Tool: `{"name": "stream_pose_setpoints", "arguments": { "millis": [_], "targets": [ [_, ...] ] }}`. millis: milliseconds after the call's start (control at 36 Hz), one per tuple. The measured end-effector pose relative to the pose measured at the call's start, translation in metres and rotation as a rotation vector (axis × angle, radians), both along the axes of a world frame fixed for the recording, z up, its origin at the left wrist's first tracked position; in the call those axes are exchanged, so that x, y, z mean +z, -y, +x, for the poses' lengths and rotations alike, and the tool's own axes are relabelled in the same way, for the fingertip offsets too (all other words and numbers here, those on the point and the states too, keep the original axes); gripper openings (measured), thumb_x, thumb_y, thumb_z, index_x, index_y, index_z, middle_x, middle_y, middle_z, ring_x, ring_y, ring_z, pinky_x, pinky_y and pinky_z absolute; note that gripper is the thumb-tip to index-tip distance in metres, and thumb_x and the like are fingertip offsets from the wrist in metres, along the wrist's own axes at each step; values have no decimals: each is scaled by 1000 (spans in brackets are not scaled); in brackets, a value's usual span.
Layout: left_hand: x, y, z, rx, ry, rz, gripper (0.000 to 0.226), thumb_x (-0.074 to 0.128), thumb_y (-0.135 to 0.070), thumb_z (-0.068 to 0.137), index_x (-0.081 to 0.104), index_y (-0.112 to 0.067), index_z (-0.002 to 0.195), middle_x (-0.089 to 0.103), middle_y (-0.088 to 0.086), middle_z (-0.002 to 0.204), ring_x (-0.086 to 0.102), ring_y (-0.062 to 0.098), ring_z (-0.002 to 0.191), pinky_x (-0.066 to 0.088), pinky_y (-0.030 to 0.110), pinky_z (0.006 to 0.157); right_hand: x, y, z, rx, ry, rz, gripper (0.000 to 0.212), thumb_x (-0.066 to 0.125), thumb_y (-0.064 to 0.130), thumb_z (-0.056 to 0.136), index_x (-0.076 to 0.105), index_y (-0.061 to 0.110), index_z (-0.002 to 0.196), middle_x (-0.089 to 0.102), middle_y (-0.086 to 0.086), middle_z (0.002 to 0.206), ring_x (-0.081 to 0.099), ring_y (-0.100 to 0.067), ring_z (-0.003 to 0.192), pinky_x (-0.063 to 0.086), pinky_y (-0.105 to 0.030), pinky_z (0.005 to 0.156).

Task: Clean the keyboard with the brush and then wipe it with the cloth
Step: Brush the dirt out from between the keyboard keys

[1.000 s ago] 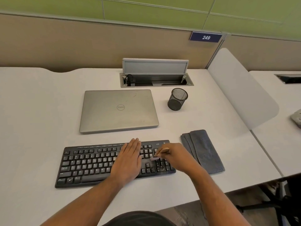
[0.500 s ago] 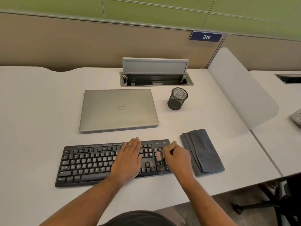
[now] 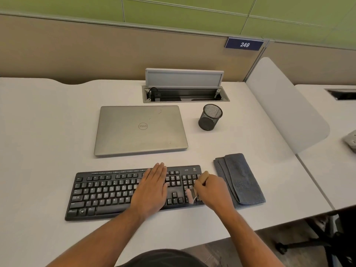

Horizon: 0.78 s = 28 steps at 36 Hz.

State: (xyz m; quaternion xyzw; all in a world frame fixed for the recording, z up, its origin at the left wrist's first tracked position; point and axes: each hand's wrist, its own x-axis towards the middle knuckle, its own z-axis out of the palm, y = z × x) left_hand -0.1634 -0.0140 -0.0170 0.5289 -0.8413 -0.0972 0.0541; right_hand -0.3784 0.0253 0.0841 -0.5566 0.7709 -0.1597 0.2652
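A: Where does the keyboard (image 3: 123, 191) sit?

B: Flat on the white tabletop (image 3: 42, 143), close to the near edge, with a strip of bare surface between its front edge and the drop-off. Its long side runs nearly level with that edge, left end a touch nearer.

A: And the hands?

B: The left hand (image 3: 152, 189) lies flat on the keys right of the middle, fingers straight and together, reaching the keyboard's far edge. That grip is open, only pressing down. The right hand (image 3: 212, 189) is over the number pad at the right end, its grip curled round the brush (image 3: 198, 186). The wooden handle tip shows above the knuckles; the pale bristle end points down at the lower keys of the pad.

A: The cloth (image 3: 240, 180)?

B: Folded, grey, just beside the keyboard's right end, apart from it by a narrow gap. The right wrist hangs above that gap. The cloth's near corner comes close to the tabletop's front edge.

A: What room is there around all that?

B: Wide bare surface left of the keyboard. Behind it a closed laptop (image 3: 140, 130), a band of tabletop between them. A mesh cup (image 3: 210, 117) stands right of the laptop, well apart from the cloth. Farther back a cable hatch (image 3: 185, 91) has its lid up. A rounded divider panel (image 3: 285, 108) closes off the right side, past the cloth.
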Motion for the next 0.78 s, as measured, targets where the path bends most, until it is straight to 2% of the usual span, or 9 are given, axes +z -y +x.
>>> {"name": "stream_pose_setpoints", "arguments": {
  "millis": [56,139,194,333,389,472,528,667,778],
  "targets": [
    [-1,0,0,-9,3,3,62,18,-42,106,17,-12,160,11,3,168,7,15,156,-3,36,123,3,1,-4,-36,47,-48,41,50,27,100,61,16,63,70,-1,63,65,-12,56,53,-31,56],
    [-1,1,0,-10,7,-1,62,18,-41,106,16,-12,161,10,3,168,6,15,156,-2,37,123,3,1,-10,-115,79,-168,38,51,33,102,64,19,69,72,4,71,66,-8,66,51,-24,58],
    [-1,1,0,-7,19,0,62,19,-41,106,19,-12,160,13,4,168,9,16,156,0,37,123,-1,0,-12,-91,75,-122,37,54,31,101,63,21,67,71,4,68,64,-6,61,48,-23,55],
    [0,0,0,-6,27,-2,62,19,-42,106,21,-12,159,15,4,167,12,16,155,0,37,123,-5,3,-19,-73,11,26,39,51,25,95,62,4,64,69,-7,63,61,-16,52,55,-41,57],
    [0,0,0,-7,32,-1,61,20,-42,106,23,-11,159,18,5,167,14,17,155,1,37,123,-4,4,-19,-80,21,20,37,52,25,95,66,4,68,70,-6,65,63,-17,55,56,-41,59],
    [-1,0,0,-8,29,-6,62,17,-42,106,19,-12,159,15,4,167,11,17,155,0,37,123,-2,1,-15,-119,61,-80,35,55,27,99,65,10,70,72,-5,70,62,-10,57,52,-31,55],
    [-2,1,0,-4,19,-1,62,14,-43,106,16,-13,160,10,3,168,7,16,156,-1,37,124,-2,-1,-13,-142,68,-91,36,55,30,100,66,10,72,73,-5,71,66,-14,61,53,-33,57],
    [-2,0,0,-5,1,21,63,12,-43,106,6,-15,161,-2,1,168,-3,14,156,1,38,127,2,-1,-19,-111,58,37,36,52,20,95,64,-2,68,72,-7,63,66,-19,55,54,-36,54],
    [-2,1,0,-7,0,8,63,14,-43,106,10,-14,161,3,2,168,2,15,156,1,37,127,5,0,-22,-199,120,-93,34,56,28,100,69,6,77,75,-3,73,73,-21,70,60,-43,67]
  ]
}}
